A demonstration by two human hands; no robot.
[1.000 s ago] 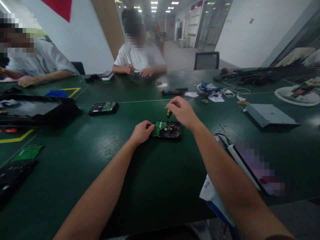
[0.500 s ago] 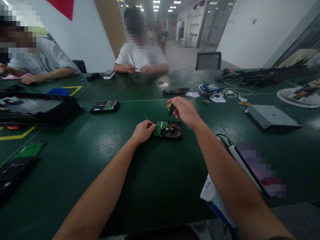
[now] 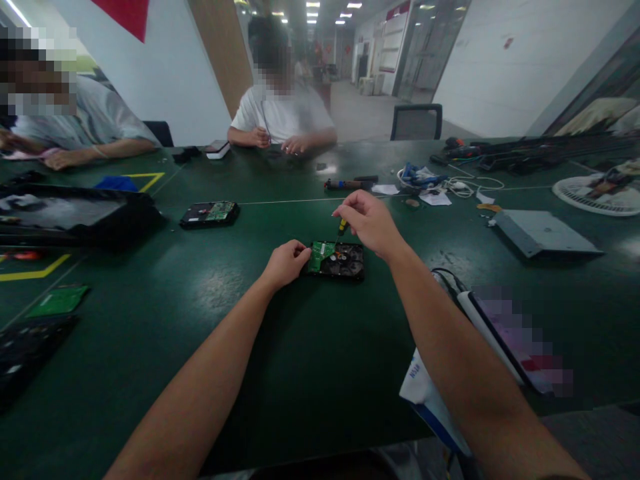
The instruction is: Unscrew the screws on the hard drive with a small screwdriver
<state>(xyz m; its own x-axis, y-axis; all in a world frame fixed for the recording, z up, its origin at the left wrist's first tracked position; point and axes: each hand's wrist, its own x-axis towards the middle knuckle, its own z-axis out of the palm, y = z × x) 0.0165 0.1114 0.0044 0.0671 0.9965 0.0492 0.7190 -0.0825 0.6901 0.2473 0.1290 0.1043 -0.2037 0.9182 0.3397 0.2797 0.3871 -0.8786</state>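
So, far left on the green table point(image 3: 305, 373) there's a black slab point(image 3: 27, 360) with a loose green circuit board point(image 3: 59, 301) just behind it. Past those sits a big black tray point(image 3: 120, 217), and beyond that a person in a light shirt point(image 3: 107, 110) leans on the table with one forearm. Next along is a second hard drive point(image 3: 209, 215), lying by itself, some of its green board showing.

Then comes the left hand point(image 3: 286, 265), thumb and fingers pinching the left end of the main hard drive point(image 3: 350, 265). That drive lies flat on the table right between the two hands, green board on its left part, dark casing on the right. Across from it sits another person in a white tee point(image 3: 285, 113).

Right hand point(image 3: 369, 221) has its fingers wrapped round a yellow-and-black screwdriver point(image 3: 343, 227), tilted a bit, tip down at the drive's far edge near the board. Too small to tell if it's seated in a screw.

Further right: a tangle of blue and white cables point(image 3: 423, 176), a white-and-blue packet point(image 3: 425, 390) partly under the right forearm, a device with a blurred-out screen point(image 3: 510, 340), then a grey metal box point(image 3: 545, 233) and a round white grille point(image 3: 570, 197).
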